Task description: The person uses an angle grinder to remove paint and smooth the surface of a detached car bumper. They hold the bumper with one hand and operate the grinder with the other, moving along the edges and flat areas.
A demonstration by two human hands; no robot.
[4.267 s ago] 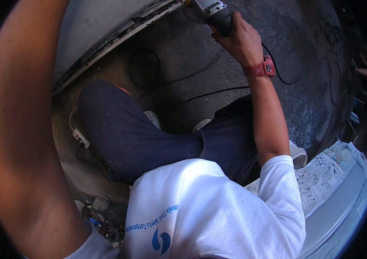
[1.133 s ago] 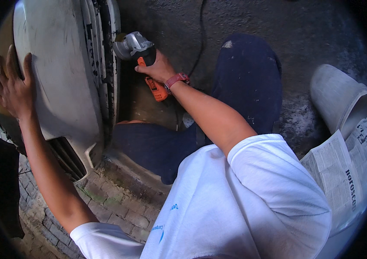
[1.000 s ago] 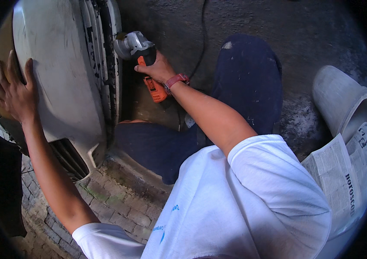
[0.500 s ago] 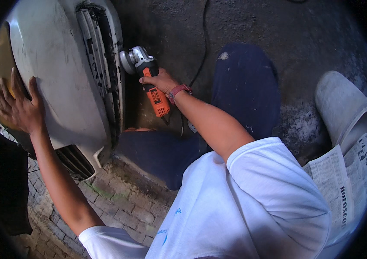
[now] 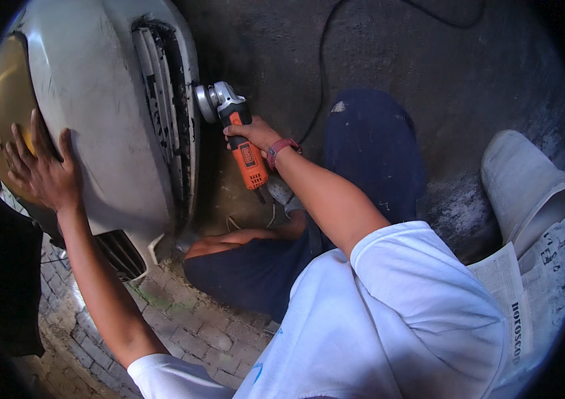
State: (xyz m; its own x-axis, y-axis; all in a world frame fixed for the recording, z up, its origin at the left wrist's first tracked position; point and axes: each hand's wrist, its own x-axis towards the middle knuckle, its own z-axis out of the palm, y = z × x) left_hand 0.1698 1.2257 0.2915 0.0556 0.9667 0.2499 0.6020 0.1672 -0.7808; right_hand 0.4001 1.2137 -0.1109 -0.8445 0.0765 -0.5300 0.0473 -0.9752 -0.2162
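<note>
My right hand (image 5: 257, 136) grips an orange and black angle grinder (image 5: 249, 159) round its body, a red watch on that wrist. The grinder's silver head and round disc (image 5: 205, 104) sit against or very close to the lower edge of a scuffed whitish car bumper (image 5: 99, 113); contact is hard to make out. My left hand (image 5: 46, 166) lies with fingers spread across the bumper's upper edge and the gold-coloured car panel (image 5: 4, 100) beside it. A slatted opening (image 5: 157, 93) with chipped black paint runs along the bumper near the grinder.
A black cord (image 5: 322, 73) trails over the dark floor (image 5: 428, 73). At the right stand a grey rounded container (image 5: 525, 176) and sheets of newspaper (image 5: 502, 286). Brick paving (image 5: 182, 332) lies at lower left. My bent legs in dark trousers (image 5: 375, 153) flank the grinder.
The view has shifted, so most things sit slightly lower and to the right. My lower leg and foot now show more. The grinder stays by the bumper's edge, and my left hand stays spread.
</note>
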